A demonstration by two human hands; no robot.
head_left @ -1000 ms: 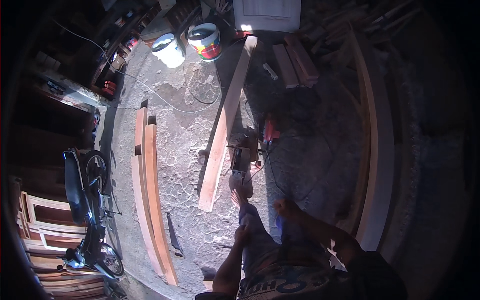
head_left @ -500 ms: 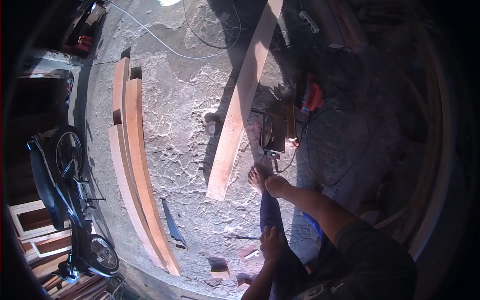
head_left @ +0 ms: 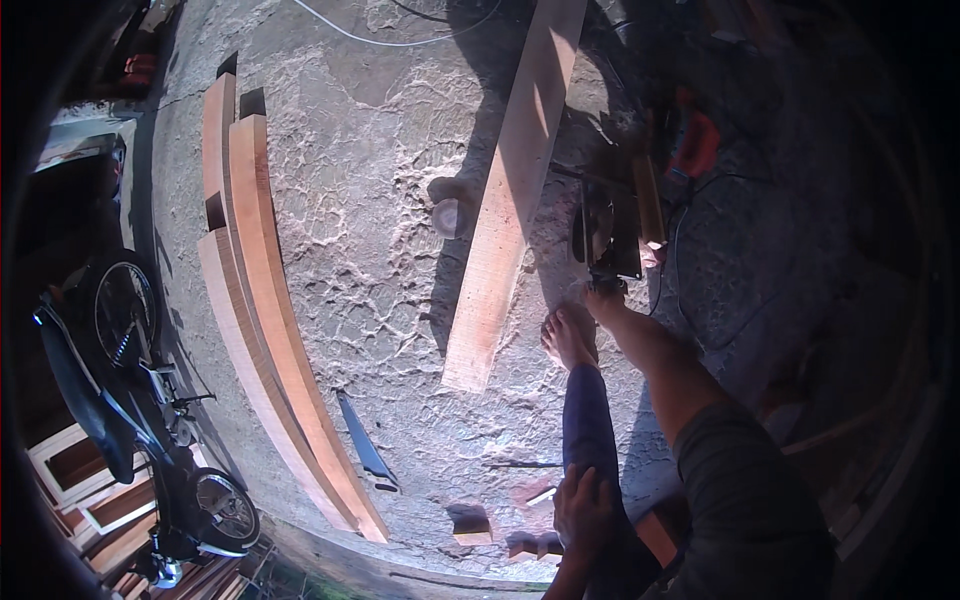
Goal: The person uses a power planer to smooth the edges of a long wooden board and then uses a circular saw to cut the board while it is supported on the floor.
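Observation:
My right hand (head_left: 604, 300) reaches forward to the near end of a dark circular saw (head_left: 625, 245) on the ground, its fingers closed at the saw's edge and partly lost in shadow. A flat metal plate and part of a round blade show on the saw. My left hand (head_left: 586, 512) lies on my leg with the fingers spread, holding nothing. Left of the saw, a long wide wooden board (head_left: 505, 215) slants across the ground. My bare foot (head_left: 568, 337) stands between the board's near end and my right hand.
Several long timber beams (head_left: 262, 250) lie at the left, with a handsaw (head_left: 366, 445) beside them. A motorbike (head_left: 130, 400) stands at the far left. Small wood blocks (head_left: 470, 525) lie near my left hand. A red tool (head_left: 695, 145) and dark cords (head_left: 680, 260) are beyond the circular saw.
My right hand has moved forward from beside my foot to the circular saw's near end. My left hand stays on my leg. The view has shifted slightly.

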